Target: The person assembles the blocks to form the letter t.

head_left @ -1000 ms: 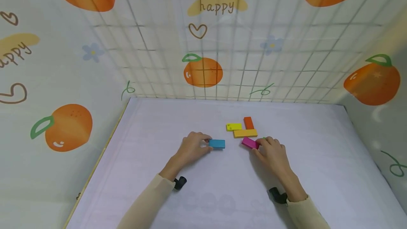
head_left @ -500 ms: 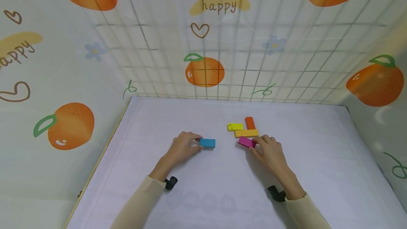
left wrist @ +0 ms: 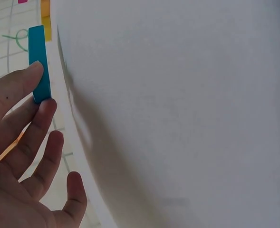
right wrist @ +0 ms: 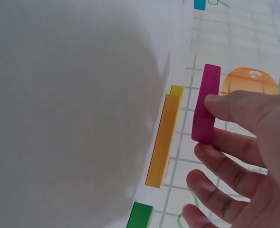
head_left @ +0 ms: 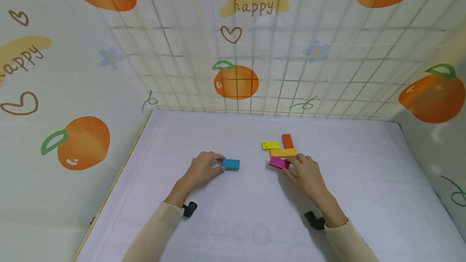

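Note:
My left hand [head_left: 201, 169] pinches one end of a blue block [head_left: 231, 164] between thumb and fingers. In the left wrist view that blue block [left wrist: 39, 66] stands out past the thumb, the other fingers loosely bent. My right hand [head_left: 307, 174] pinches a magenta block [head_left: 278, 163], which is tilted in the head view and close in front of a long amber block [head_left: 283, 153]. The right wrist view has the magenta block [right wrist: 207, 104] apart from the amber one and raised off the table. The two hands are well apart.
Behind the amber block lie a yellow block [head_left: 270, 145] and a red-orange block [head_left: 287, 141] on the white table [head_left: 204, 132]. A green block [right wrist: 140, 216] shows in the right wrist view; my right hand hides it from the head view. Printed fabric walls [head_left: 174, 72] enclose the table.
My left hand has moved left with the blue block, away from the other blocks. My right hand has shifted slightly left with the magenta block, covering the green one.

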### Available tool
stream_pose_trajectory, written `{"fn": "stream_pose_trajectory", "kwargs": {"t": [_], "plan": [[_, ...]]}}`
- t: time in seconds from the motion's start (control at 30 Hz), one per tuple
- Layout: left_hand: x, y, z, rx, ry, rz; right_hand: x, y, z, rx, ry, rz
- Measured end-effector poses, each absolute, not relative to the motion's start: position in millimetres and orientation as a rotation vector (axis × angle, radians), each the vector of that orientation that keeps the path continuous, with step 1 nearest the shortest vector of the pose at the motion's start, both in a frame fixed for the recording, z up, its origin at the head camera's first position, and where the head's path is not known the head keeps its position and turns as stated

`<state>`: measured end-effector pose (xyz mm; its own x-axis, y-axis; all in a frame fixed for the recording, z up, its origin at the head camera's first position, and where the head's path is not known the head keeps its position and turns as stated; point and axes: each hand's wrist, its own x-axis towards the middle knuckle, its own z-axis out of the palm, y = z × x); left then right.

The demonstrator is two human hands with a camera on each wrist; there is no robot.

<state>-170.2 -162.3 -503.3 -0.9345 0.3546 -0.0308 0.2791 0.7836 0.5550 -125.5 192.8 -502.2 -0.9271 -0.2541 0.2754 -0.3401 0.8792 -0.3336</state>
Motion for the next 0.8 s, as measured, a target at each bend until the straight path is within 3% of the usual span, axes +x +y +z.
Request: {"fn": "stream_pose_trajectory", "kwargs": {"t": [0.8], "plan": [[-173,-166,-509,0.481,2.825,0.797,-128,181,-500,0.524,-2.807,0.561]]}}
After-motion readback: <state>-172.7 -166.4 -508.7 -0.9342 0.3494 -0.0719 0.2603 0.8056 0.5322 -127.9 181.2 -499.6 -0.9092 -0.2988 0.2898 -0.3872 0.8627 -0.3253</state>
